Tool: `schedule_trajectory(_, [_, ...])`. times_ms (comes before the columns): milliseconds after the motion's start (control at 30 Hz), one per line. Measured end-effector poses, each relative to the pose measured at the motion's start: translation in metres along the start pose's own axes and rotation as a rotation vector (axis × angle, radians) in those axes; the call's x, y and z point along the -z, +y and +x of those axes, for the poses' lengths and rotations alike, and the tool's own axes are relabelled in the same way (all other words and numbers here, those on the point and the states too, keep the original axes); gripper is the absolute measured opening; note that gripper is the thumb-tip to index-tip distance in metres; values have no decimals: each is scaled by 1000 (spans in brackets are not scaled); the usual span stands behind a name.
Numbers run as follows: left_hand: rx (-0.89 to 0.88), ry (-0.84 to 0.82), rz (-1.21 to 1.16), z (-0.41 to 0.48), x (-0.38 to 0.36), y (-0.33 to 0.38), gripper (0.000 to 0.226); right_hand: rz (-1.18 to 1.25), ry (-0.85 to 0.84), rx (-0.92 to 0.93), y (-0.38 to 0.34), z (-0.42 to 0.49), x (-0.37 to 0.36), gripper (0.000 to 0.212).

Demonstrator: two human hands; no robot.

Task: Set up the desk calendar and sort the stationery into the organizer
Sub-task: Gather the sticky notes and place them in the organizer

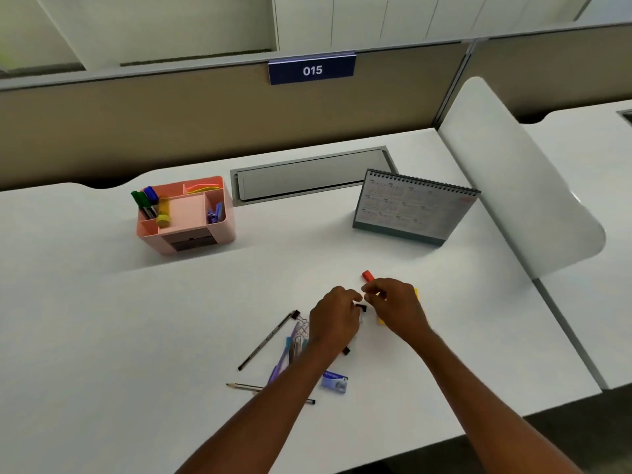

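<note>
Only the head cam here, looking down at the desk (171, 302). The desk calendar (415, 206) is standing on its base at the back right with the page grid facing the person, so that half of the job looks done. The pink organizer (186, 213) sits at the back left, well apart from the mess. It has markers upright in the left slot and a purple clip-type thing in the right one, so tall stuff and small stuff are kept separate.

Both hands meet in the middle over a small black clip (360, 306). The left hand (337, 316) has its fingers curled in and seems to be pinching the clip. The right hand (393, 306) has its fingertips bunched right beside it, but it's too small to tell if it actually has hold of anything. My guess is they're gathering the tiny bits first.

Waiting to be sorted:
- pens (290, 347) piled under the left wrist
- a pencil (244, 386)
- a blue staple box (335, 381)
- an orange item (368, 275) just beyond the right hand
- yellow sticky notes (415, 292) partly under the right hand
</note>
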State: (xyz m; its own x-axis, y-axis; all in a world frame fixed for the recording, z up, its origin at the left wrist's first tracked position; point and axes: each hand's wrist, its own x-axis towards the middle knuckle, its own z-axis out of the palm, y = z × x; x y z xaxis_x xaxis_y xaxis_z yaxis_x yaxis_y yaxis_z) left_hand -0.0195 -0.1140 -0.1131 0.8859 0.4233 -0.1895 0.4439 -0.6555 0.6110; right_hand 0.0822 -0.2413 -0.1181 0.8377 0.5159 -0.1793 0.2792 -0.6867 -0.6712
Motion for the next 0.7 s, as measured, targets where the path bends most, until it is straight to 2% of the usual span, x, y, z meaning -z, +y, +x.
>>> schedule_trajectory(167, [-41, -23, -3, -2, -19, 17, 31, -92, 46, -41, 41, -12, 22, 27])
schedule_trajectory(233, [-63, -28, -9, -3, -26, 21, 34, -163, 35, -35, 57, -13, 29, 42])
schedule_trajectory(333, [-81, -51, 7, -3, -33, 26, 41, -318, -88, -90, 70, -11, 36, 74])
schedule_trajectory(433, [-87, -64, 42, -2, -36, 30, 48, -416, -163, -90, 74, -8, 40, 87])
schedule_trajectory(567, [-84, -62, 44, -4, -37, 33, 49, -473, -145, -59, 71, -5, 42, 75])
schedule_trajectory(700, [-81, -28, -1, -2, -36, 37, 46, -391, -113, -59, 65, -4, 48, 40])
